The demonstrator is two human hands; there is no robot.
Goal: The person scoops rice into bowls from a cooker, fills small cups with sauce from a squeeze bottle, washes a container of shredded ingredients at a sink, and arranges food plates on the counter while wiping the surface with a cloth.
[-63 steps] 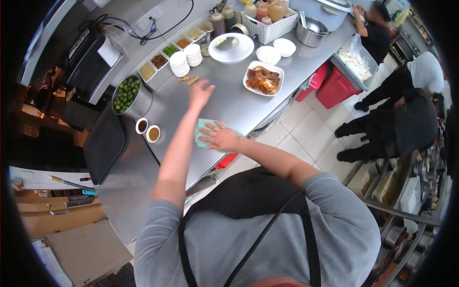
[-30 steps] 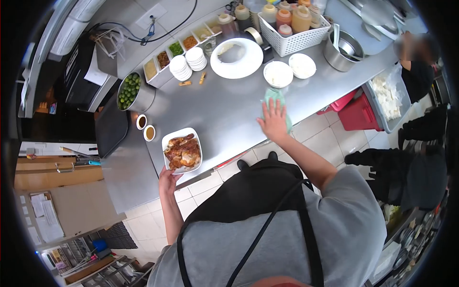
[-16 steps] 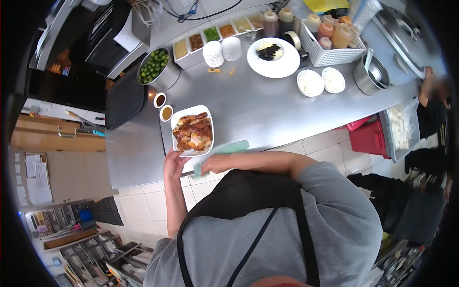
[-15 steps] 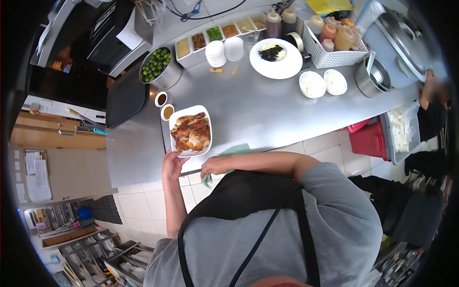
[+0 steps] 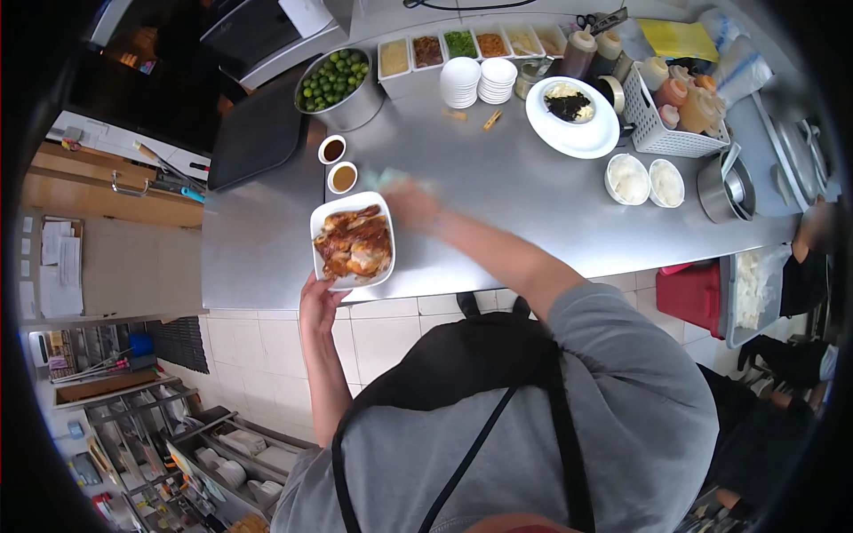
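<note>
My left hand [image 5: 318,302] grips the near left corner of a white square dish [image 5: 388,275], fingers under its rim. A browned roast chicken [image 5: 354,242] lies in the dish, which is at the counter's front edge. Just beyond the dish, my right hand [image 5: 411,206] is smeared by motion over the steel counter, closed on a pale green cloth [image 5: 384,180]. Near the cloth stand two small white cups of sauce, one brown [image 5: 342,178] and one darker [image 5: 332,150].
Behind are a pot of green limes [image 5: 336,87], stacked white saucers [image 5: 459,84] and garnish tubs [image 5: 428,51]. To the right stand a white plate [image 5: 544,129], two rice bowls [image 5: 628,180], a bottle basket [image 5: 662,133] and a steel pot [image 5: 718,188]. Another person's arm [image 5: 804,240] shows far right.
My right hand has moved with the green cloth from the counter's front edge to the surface beyond the dish. My left hand still holds the dish. The view has shifted.
</note>
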